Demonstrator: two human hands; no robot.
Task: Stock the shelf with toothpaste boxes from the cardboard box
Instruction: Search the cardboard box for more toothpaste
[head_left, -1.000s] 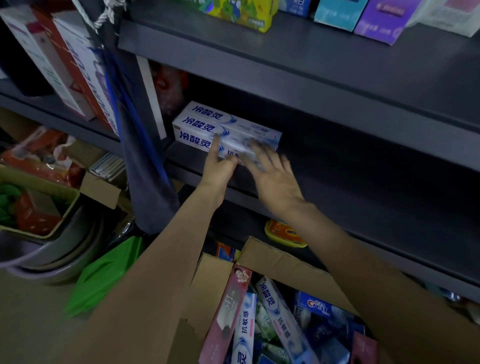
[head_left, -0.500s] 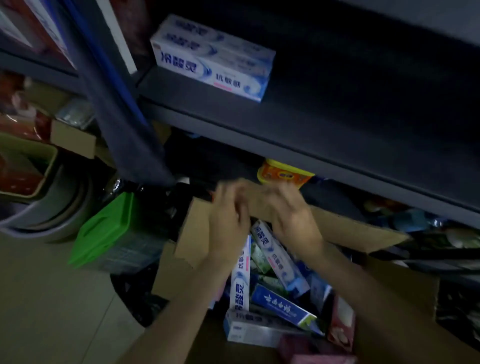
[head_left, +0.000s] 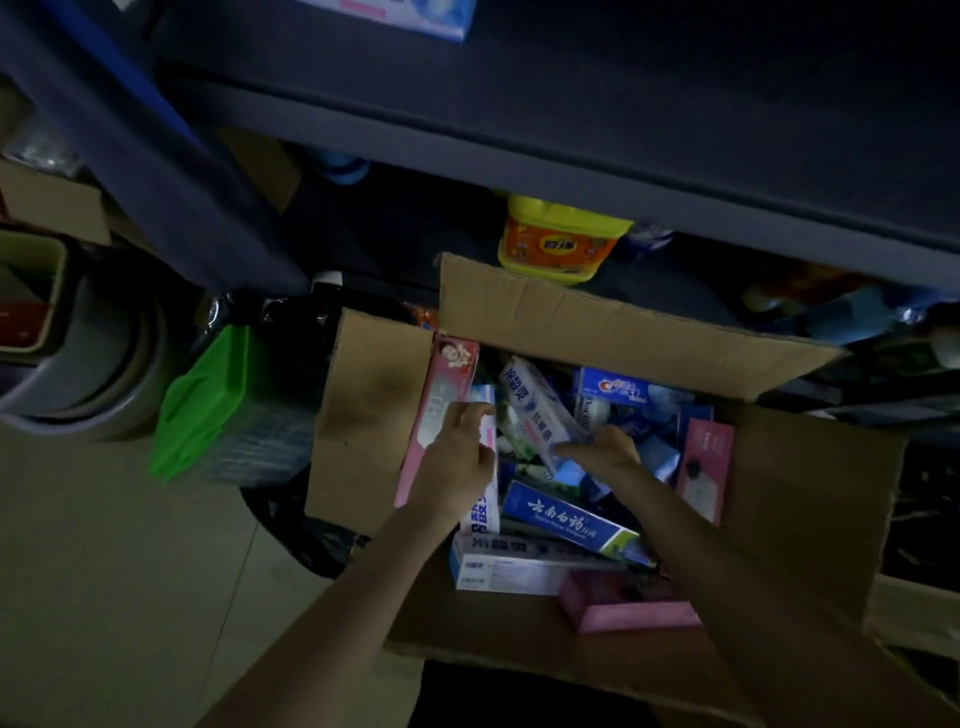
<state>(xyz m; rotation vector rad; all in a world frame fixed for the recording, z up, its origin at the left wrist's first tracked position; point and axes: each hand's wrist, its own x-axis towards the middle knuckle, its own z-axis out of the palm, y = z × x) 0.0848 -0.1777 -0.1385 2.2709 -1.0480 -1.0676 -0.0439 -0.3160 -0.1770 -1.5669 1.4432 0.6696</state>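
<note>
The left hand (head_left: 457, 462) is down in the cardboard box (head_left: 810, 499), its fingers curled against a white toothpaste box (head_left: 485, 512) that stands on end beside a tall pink box (head_left: 431, 415) at the carton's left wall; the fingertips lie on the white box's upper part, but whether they grip it or only touch it cannot be told. The right hand (head_left: 602, 449) reaches in from the right, fingers bent over the lower end of a white-and-blue box (head_left: 535, 402) that lies tilted across the pile; it seems to pinch that end, though the blur leaves the hold unsure. Just below the hands a blue box (head_left: 566, 519) lies slantwise, and nearer the person a long white box (head_left: 509, 566) lies flat with a pink box (head_left: 628, 603) touching its right end. More toothpaste boxes fill the carton behind the hands, among them a blue-and-white one (head_left: 618, 389) near the far flap and a pink one (head_left: 704, 473) upright at the right wall. The carton stands open on the floor (head_left: 104, 571), its flaps spread. Above it runs the dark shelf (head_left: 623, 119), with one white toothpaste box (head_left: 410, 15) on it at the top edge of view. Under the shelf sits a yellow tub (head_left: 561, 241). To the left of the carton are a green lid (head_left: 208, 400) and stacked basins (head_left: 104, 364).
</note>
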